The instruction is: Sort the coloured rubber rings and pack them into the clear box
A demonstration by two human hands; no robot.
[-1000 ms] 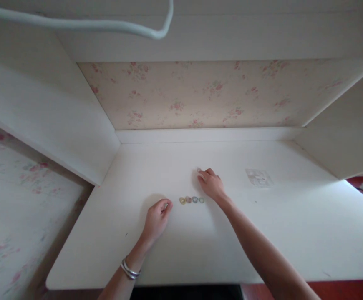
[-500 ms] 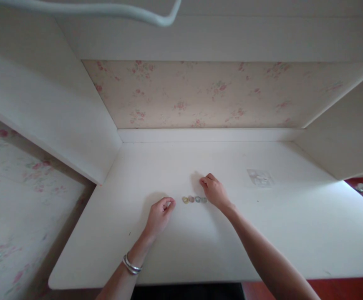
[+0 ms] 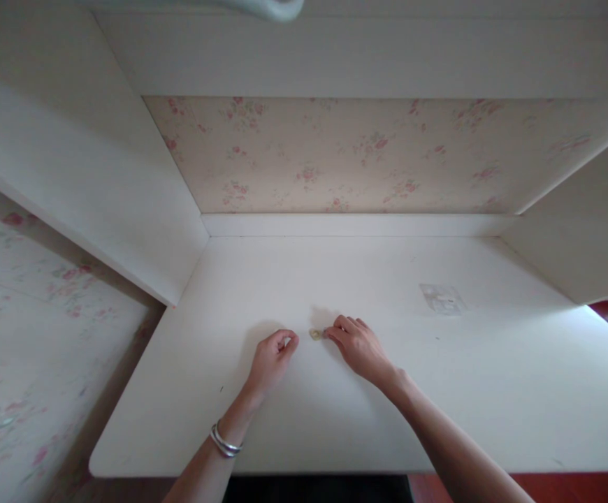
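Observation:
On the white desk (image 3: 314, 426), a small yellowish ring-shaped piece (image 3: 315, 334) lies between my two hands. My right hand (image 3: 359, 347) is closed, with thumb and index fingertip pressed together at a small greyish bit just right of that piece. It covers the spot where the other small pieces of the row lay, so they are hidden. My left hand (image 3: 274, 354) rests on the desk to the left of the yellowish piece, thumb and index finger pinched. Whatever those fingers hold, if anything, is too small to make out. A silver bangle (image 3: 225, 441) circles my left wrist.
A clear plastic bag (image 3: 443, 300) with small contents lies at the right on the desk. White side panels and a back ledge (image 3: 356, 225) enclose the desk against floral wallpaper (image 3: 335, 154). A pale bar (image 3: 277, 8) hangs at the top.
My right hand has come down and slightly left, from above the row of small ring-shaped pieces onto it, hiding most of them. My left hand keeps its pinch beside the row. The view has shifted slightly.

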